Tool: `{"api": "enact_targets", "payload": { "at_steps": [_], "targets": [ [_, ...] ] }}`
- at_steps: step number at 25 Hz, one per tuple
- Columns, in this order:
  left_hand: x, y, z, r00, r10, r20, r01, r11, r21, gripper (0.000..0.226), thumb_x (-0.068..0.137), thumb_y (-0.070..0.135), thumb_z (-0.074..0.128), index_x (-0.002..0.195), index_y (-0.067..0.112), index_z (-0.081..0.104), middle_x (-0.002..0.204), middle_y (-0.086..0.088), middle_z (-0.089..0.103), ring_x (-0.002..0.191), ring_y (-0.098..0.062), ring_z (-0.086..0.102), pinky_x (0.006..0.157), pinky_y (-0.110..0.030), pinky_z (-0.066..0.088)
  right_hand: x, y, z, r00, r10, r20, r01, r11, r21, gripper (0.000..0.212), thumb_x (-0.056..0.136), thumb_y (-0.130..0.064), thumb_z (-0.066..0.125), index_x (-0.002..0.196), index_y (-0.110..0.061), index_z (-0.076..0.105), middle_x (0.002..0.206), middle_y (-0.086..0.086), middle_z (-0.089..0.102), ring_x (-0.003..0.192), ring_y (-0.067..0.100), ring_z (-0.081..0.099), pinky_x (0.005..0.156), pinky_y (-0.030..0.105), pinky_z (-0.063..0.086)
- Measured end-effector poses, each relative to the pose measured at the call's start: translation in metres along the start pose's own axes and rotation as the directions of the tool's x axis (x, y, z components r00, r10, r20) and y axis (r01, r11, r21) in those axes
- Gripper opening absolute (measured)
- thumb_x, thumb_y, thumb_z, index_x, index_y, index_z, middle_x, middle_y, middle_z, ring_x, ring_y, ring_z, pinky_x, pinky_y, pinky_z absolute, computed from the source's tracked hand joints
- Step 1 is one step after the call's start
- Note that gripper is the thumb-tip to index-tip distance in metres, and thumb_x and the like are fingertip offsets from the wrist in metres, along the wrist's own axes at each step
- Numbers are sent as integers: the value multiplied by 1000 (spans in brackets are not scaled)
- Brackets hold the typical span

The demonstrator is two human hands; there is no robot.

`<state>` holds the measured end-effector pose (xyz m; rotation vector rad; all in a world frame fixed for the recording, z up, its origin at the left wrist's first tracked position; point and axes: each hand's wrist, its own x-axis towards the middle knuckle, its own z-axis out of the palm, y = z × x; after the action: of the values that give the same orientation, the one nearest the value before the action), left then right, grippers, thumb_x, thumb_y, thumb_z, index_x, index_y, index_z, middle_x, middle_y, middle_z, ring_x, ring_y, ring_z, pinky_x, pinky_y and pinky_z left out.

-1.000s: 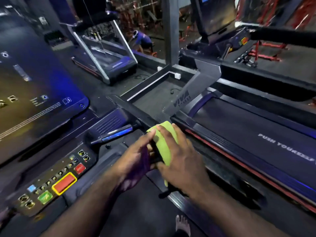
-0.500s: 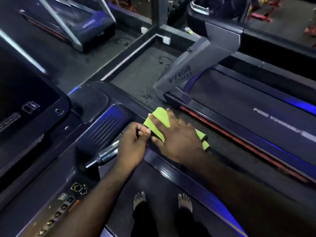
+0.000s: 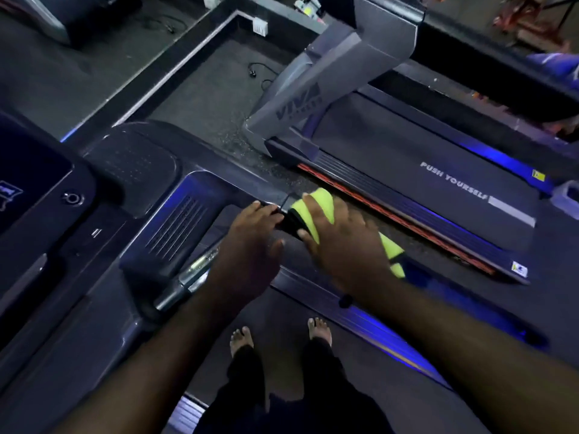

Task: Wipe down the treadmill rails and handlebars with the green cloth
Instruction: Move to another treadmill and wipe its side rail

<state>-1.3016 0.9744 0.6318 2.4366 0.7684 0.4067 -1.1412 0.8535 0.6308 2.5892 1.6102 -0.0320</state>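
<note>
The green cloth [image 3: 322,205] is wrapped over the black right handlebar [image 3: 289,220] of the treadmill I stand on. My right hand [image 3: 341,239] is closed over the cloth and the bar, and a tail of cloth sticks out behind the hand at the right. Just left of it, my left hand [image 3: 250,245] grips the same bar where it joins the console. A chrome grip sensor [image 3: 194,270] shows below the left hand. The treadmill's side rail [image 3: 360,321] runs under my right forearm, lit blue.
The dark console [image 3: 47,214] with its screen fills the left. My bare feet [image 3: 319,328] stand on the belt. A second treadmill [image 3: 438,189] marked "PUSH YOURSELF" lies alongside on the right, its grey upright [image 3: 329,83] ahead. A cable and wall socket lie on the floor beyond.
The camera has tilted downward, losing the console buttons and showing my feet. My right hand has slid the cloth a little along the handlebar; my left hand stays on the bar.
</note>
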Motion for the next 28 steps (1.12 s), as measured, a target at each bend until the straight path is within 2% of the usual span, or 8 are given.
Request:
{"api": "enact_targets", "payload": {
  "at_steps": [4, 11, 15, 16, 19, 21, 25, 28],
  "targets": [
    [1, 13, -2, 980, -99, 173, 39, 946, 321, 66, 92, 31, 62, 150, 3, 49, 164, -17, 40, 157, -35, 24, 128, -54, 24, 35, -26, 0, 1000, -8, -16, 8, 1000, -24, 69, 106, -66, 29, 165, -32, 23, 136, 17, 56, 102, 38, 65, 80, 47, 52],
    [-11, 26, -6, 976, -168, 138, 132, 963, 236, 54, 91, 37, 69, 141, 18, 64, 164, -7, 44, 159, -30, 23, 128, -52, 22, -26, 9, 7, 999, 24, -42, -27, 997, -66, 70, 105, -61, 38, 164, -25, 29, 136, 24, 56, 102, 40, 63, 91, 51, 47],
    [-11, 29, -1, 973, -217, 83, 197, 961, 194, 51, 90, 29, 72, 138, 13, 65, 163, -10, 44, 158, -32, 25, 128, -52, 24, 67, -25, -14, 976, 173, 130, -196, 960, 199, 67, 105, -65, 28, 142, -14, 52, 130, 24, 66, 112, 44, 65, 91, 51, 50],
    [-12, 32, -2, 973, -219, 75, 201, 960, 197, 51, 90, 28, 72, 138, 13, 65, 163, -11, 44, 158, -32, 26, 127, -52, 24, 71, -25, -17, 968, 180, 173, -220, 942, 253, 70, 105, -65, 26, 141, -11, 52, 144, 28, 57, 128, 45, 59, 98, 54, 48],
    [-14, 33, -2, 975, -212, 64, 197, 962, 189, 51, 92, 26, 71, 141, 13, 62, 164, -9, 43, 158, -30, 25, 127, -54, 24, 16, -24, 6, 995, 88, -37, -84, 992, 95, 76, 105, -59, 32, 157, -3, 35, 172, 25, 17, 153, 41, 33, 112, 57, 39],
    [-14, 30, -3, 971, -234, 42, 225, 961, 162, 51, 93, 24, 70, 141, 13, 62, 164, -8, 43, 158, -29, 24, 128, -53, 23, 6, -27, 10, 999, 43, -13, -43, 998, 52, 79, 104, -58, 36, 160, -3, 28, 168, 23, 28, 147, 41, 40, 106, 54, 42],
    [-12, 29, -1, 970, -238, 39, 229, 958, 172, 51, 93, 20, 70, 142, 11, 61, 164, -9, 42, 158, -31, 24, 130, -49, 19, 65, -35, -15, 977, 193, 90, -207, 957, 202, 71, 106, -66, 31, 137, -6, 52, 128, 19, 65, 112, 38, 67, 86, 48, 52],
    [-14, 27, 2, 968, -244, 56, 232, 958, 169, 38, 92, 17, 69, 130, 8, 68, 163, -12, 44, 156, -34, 28, 128, -52, 23, 25, -44, 4, 994, 102, 39, -105, 992, 72, 81, 103, -65, 30, 156, -4, 37, 155, 25, 46, 135, 42, 51, 105, 56, 42]
  ]
}}
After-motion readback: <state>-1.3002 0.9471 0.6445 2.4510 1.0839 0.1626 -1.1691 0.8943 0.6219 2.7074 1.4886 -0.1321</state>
